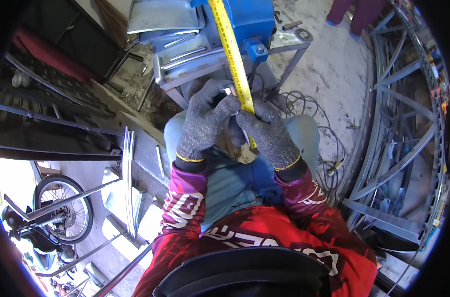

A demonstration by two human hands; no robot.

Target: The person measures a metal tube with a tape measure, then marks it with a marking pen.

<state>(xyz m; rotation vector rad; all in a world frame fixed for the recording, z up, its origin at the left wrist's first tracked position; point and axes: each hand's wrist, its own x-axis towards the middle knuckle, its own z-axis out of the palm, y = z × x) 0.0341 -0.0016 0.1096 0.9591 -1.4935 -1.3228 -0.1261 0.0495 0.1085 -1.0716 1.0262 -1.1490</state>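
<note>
A yellow tape measure stretches from the top of the view, past a blue machine, down to my hands. My left hand, in a grey knitted glove, has its fingers curled, with thumb and fingertips close to the tape's left edge; a small light-coloured piece shows at its fingers. My right hand, gloved alike, pinches the tape near its lower end. Both hands are above my knees, almost touching each other. What lies beneath the fingers is partly hidden.
A metal bench with sheets and tubes stands ahead. Cables lie on the floor to the right, beside a metal truss. Metal strips and a motorcycle wheel are at left. A person's legs show at top right.
</note>
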